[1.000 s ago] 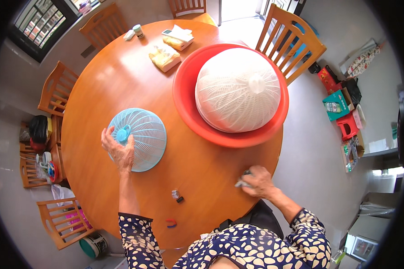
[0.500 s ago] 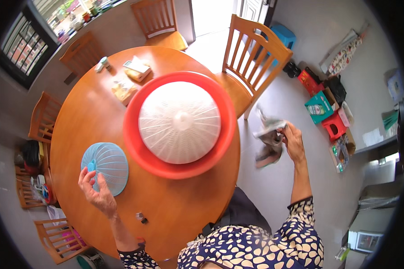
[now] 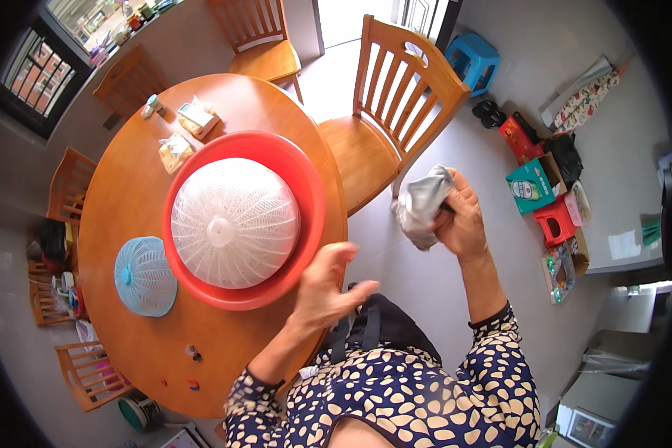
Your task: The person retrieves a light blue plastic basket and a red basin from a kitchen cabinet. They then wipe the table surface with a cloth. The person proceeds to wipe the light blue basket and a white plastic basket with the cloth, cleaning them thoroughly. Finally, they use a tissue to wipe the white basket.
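Observation:
My right hand [image 3: 463,220] is closed on a crumpled grey cloth [image 3: 420,209], held up in the air to the right of the round table. The left hand [image 3: 325,293] is open and holds nothing, its thumb stretched out to the right, close to the near right rim of a red basin [image 3: 248,300]. Inside that basin on the table lies a white mesh dome cover [image 3: 235,224], knob side up. A smaller blue mesh dome cover [image 3: 148,282] rests on the tabletop left of the basin.
The round wooden table [image 3: 127,201] carries a tissue pack [image 3: 175,151], a small box [image 3: 198,117] and tiny items near its front edge. A wooden chair [image 3: 358,157] stands right of it. Boxes, a red stool [image 3: 554,224] and a blue stool [image 3: 473,61] line the right wall.
My left hand has left the blue cover and swung right to beside the basin. The cloth is now bunched tighter in my right hand, which has moved slightly left and up.

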A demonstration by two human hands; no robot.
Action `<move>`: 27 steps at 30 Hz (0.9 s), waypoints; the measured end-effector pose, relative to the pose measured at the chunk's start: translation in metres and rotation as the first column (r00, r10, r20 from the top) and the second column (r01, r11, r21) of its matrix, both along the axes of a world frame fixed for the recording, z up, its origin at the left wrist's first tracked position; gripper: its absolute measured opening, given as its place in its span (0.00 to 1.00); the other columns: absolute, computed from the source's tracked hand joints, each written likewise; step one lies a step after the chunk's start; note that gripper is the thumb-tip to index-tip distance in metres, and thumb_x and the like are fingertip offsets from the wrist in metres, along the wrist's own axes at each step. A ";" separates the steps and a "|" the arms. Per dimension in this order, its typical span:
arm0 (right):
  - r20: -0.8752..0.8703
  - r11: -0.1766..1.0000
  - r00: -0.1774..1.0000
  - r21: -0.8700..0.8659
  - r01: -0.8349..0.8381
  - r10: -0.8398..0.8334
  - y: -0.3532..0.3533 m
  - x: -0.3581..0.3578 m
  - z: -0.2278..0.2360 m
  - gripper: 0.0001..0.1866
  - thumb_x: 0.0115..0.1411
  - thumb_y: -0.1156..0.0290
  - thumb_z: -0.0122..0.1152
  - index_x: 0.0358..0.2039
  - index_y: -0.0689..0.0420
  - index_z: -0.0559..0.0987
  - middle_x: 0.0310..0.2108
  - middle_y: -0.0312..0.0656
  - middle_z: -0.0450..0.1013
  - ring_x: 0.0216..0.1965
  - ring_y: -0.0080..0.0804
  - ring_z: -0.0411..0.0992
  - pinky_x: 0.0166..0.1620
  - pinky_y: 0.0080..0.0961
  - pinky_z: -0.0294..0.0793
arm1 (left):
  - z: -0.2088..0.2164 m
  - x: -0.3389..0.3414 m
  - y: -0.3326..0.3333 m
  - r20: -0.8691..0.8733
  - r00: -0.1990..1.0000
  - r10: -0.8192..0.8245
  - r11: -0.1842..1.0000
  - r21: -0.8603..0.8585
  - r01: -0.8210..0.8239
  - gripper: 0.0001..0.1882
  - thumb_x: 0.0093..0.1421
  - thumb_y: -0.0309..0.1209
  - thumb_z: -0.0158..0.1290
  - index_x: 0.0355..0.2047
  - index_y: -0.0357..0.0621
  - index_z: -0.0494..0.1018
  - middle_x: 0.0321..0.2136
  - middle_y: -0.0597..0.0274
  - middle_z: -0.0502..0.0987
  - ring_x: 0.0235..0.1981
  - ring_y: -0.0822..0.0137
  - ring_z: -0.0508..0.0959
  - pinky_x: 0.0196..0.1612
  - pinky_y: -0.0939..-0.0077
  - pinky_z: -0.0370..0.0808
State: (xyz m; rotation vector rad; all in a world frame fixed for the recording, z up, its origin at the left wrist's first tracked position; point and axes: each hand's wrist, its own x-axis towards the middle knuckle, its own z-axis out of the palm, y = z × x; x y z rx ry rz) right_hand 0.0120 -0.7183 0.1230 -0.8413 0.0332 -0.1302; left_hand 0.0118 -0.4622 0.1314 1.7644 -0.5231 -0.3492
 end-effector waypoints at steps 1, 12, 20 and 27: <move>0.005 0.998 0.999 -0.024 -0.052 0.052 0.009 -0.004 0.009 0.12 0.67 0.72 0.40 0.48 0.60 0.65 0.37 0.49 0.74 0.33 0.40 0.78 0.37 0.31 0.79 | -0.008 0.001 -0.020 0.100 0.995 -0.008 1.000 -0.002 0.008 0.31 0.45 0.30 0.65 0.49 0.38 0.67 0.45 0.52 0.69 0.48 0.59 0.71 0.49 0.68 0.69; -0.086 0.882 0.988 -0.446 -0.155 0.130 0.013 -0.005 0.018 0.25 0.65 0.51 0.46 0.44 0.63 0.73 0.30 0.39 0.76 0.25 0.20 0.70 0.29 0.14 0.65 | -0.052 -0.007 -0.024 -0.730 0.349 -0.587 0.606 -0.682 -0.409 0.23 0.66 0.42 0.37 0.52 0.37 0.66 0.45 0.54 0.75 0.47 0.59 0.75 0.54 0.61 0.69; -0.263 0.780 0.956 -0.622 -0.064 -0.131 0.093 -0.085 -0.036 0.26 0.55 0.61 0.64 0.50 0.61 0.70 0.42 0.40 0.71 0.47 0.29 0.67 0.47 0.26 0.67 | -0.043 -0.029 0.019 -0.728 0.426 -0.537 0.508 -0.682 -0.526 0.22 0.67 0.41 0.37 0.57 0.42 0.60 0.53 0.52 0.69 0.52 0.55 0.72 0.55 0.49 0.67; -0.007 0.484 0.967 -0.867 0.122 -0.256 0.122 -0.109 -0.044 0.12 0.52 0.77 0.63 0.39 0.59 0.75 0.35 0.38 0.73 0.38 0.25 0.70 0.37 0.21 0.69 | -0.036 -0.044 0.029 -0.744 0.451 -0.493 0.474 -0.664 -0.578 0.22 0.65 0.38 0.43 0.56 0.43 0.59 0.52 0.53 0.69 0.52 0.58 0.72 0.53 0.54 0.71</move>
